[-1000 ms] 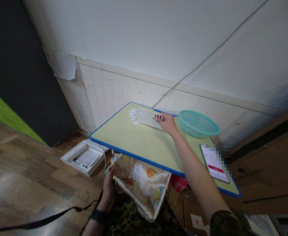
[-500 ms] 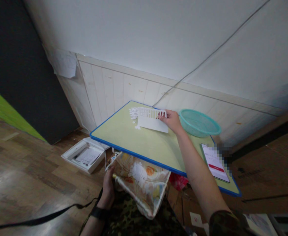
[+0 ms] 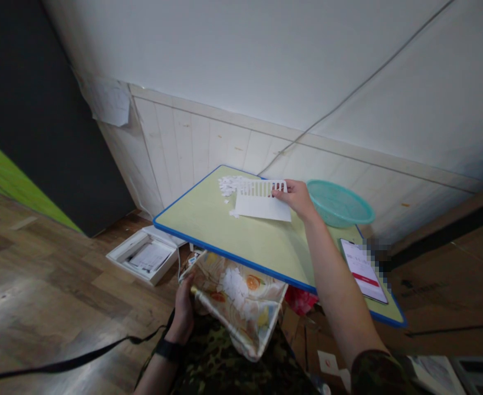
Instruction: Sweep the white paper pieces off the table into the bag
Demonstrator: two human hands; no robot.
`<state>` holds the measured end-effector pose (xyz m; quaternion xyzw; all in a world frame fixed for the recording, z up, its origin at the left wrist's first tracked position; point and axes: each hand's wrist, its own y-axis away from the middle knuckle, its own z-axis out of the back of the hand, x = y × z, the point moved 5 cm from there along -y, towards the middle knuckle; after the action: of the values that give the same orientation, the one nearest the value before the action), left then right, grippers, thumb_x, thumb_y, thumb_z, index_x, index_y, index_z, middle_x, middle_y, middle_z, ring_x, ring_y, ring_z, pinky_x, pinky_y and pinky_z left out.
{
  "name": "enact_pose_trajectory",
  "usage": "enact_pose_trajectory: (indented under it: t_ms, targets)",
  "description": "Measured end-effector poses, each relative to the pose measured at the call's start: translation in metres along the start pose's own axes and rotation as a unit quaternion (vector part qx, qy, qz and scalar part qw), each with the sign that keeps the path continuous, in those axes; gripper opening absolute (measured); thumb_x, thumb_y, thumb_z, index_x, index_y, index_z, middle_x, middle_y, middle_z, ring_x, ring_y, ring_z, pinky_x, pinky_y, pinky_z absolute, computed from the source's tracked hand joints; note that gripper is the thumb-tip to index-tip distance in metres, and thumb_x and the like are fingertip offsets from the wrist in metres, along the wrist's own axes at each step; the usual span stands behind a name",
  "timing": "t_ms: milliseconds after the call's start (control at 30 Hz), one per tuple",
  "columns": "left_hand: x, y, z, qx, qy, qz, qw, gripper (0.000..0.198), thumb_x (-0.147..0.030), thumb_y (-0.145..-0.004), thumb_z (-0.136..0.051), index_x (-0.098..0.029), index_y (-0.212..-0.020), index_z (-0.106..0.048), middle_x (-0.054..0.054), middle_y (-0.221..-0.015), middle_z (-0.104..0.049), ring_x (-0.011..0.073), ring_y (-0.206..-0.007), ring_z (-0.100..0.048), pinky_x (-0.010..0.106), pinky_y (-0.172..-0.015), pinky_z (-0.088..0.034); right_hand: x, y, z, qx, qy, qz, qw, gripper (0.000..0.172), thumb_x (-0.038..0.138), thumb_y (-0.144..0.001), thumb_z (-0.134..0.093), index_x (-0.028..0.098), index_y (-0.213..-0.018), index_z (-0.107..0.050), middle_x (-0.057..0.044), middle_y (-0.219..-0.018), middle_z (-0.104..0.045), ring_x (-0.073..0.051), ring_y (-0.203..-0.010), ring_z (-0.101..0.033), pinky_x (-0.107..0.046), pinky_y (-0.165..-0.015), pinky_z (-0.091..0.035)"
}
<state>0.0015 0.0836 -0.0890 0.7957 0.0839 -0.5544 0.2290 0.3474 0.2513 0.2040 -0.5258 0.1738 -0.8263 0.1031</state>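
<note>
My right hand [image 3: 299, 197] pinches the right end of a white flat sheet [image 3: 263, 208] with a row of slots along its upper part. The sheet is tilted over the pale yellow table [image 3: 225, 236] with blue edging. Beside its left end lies a heap of small white scraps [image 3: 226, 185], partly hidden behind it. Below the table's near edge, my left hand [image 3: 184, 307] is closed on the left rim of a fruit-patterned cloth [image 3: 262, 332], which sags open like a pouch. More white scraps [image 3: 234, 284] lie in the cloth.
A turquoise plastic basin [image 3: 340, 204] stands at the table's far right, with a phone [image 3: 363, 271] nearer, its screen lit. An open white box [image 3: 142, 255] sits on the wooden floor [image 3: 60, 307] at left. A grey cable [image 3: 327, 112] crosses the wall.
My right hand and the slotted sheet have shifted slightly right, so more of the scrap heap shows. The left hand keeps its hold on the cloth. The view has moved slightly.
</note>
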Motion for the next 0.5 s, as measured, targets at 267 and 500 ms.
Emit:
enact_pose_trajectory:
  t_ms: [267,500]
  targets:
    - [0.001,0.002,-0.002,0.020,0.026,0.022,0.999,0.053,-0.064,-0.083,-0.077,-0.021,-0.114,-0.080,0.008,-0.122,-0.083,0.0377,-0.135,-0.067,0.049,-0.116,-0.054,-0.010,-0.004,-0.001,-0.071,0.021,0.026,0.997,0.039,0.052,-0.074,-0.080,0.018,-0.093,-0.079,-0.007,-0.090,-0.081,-0.025,-0.080,-0.070,-0.032,-0.068,-0.051]
    - [-0.004,0.004,-0.004,0.012,0.030,0.015,0.999,0.050,-0.062,-0.082,-0.078,-0.020,-0.110,-0.080,0.008,-0.118,-0.083,0.0371,-0.131,-0.069,0.049,-0.116,-0.054,-0.013,0.000,-0.035,-0.042,0.073,0.034,0.996,0.034,0.051,-0.086,-0.075,0.019,-0.098,-0.078,-0.008,-0.095,-0.081,-0.027,-0.087,-0.072,-0.034,-0.073,-0.054]
